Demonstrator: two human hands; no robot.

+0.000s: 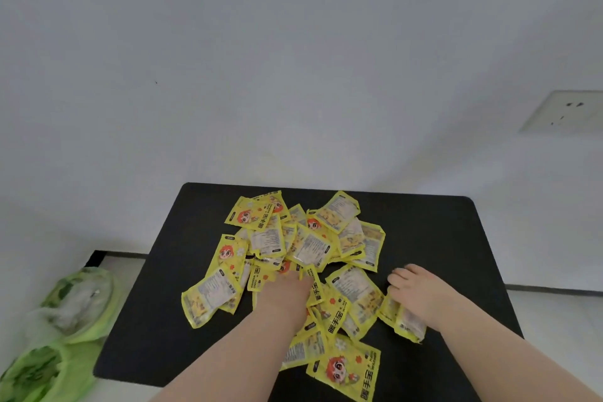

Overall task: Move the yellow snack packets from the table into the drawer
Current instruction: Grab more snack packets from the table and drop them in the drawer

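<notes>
Several yellow snack packets (303,248) lie in a loose heap on a black table (434,232). My left hand (284,294) lies flat on the middle of the heap, fingers dug in among the packets; whether it grips one is hidden. My right hand (416,290) rests palm down at the heap's right edge, fingers spread, its heel on a packet (404,323). One packet with a cartoon face (346,369) lies nearest me between my forearms. No drawer is in view.
Green plastic bags (62,320) sit on the floor left of the table. A white wall rises behind the table, with a socket plate (564,111) at the right. Pale floor shows right of the table.
</notes>
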